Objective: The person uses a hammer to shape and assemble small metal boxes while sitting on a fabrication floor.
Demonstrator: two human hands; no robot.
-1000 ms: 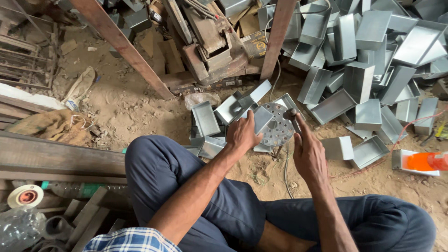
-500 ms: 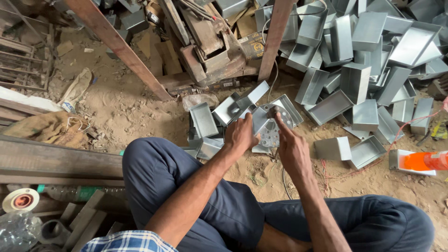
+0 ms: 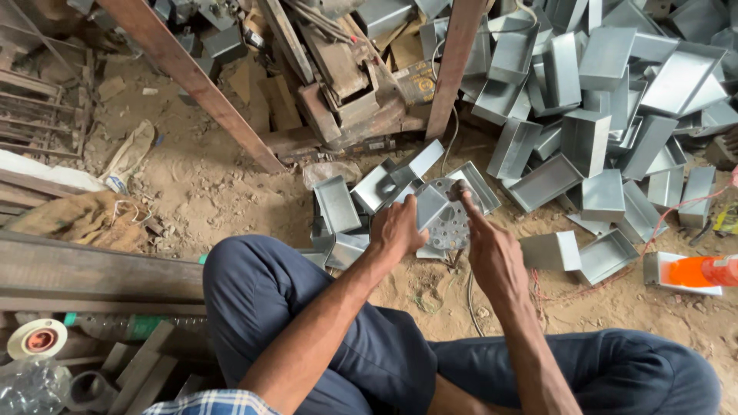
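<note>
The person sat on the sandy floor with legs in dark blue trousers folded, both forearms stretched forward over the knees. The left hand was closed around a small grey metal box, fingers wrapped over its near edge and thumb up along its side. The right hand was loosely curled, its index finger stretched out and pressing on a round metal plate with holes; whether the other fingers of that hand gripped anything could not be told. The plate lay tilted between the two hands, just beside the box and touching it, low over the floor in front of the knees.

Around the hands, several more open metal boxes lay scattered on the floor, some overlapping. A large heap of the same grey boxes filled the upper right. Two rusty steel bars slanted across the top, with wooden scraps and an old wooden frame between them. An orange and white tool lay on the floor at the right edge, a thin red wire running near it. At the left lay a sack, a wooden plank, a roll of tape and a clear plastic bottle.
</note>
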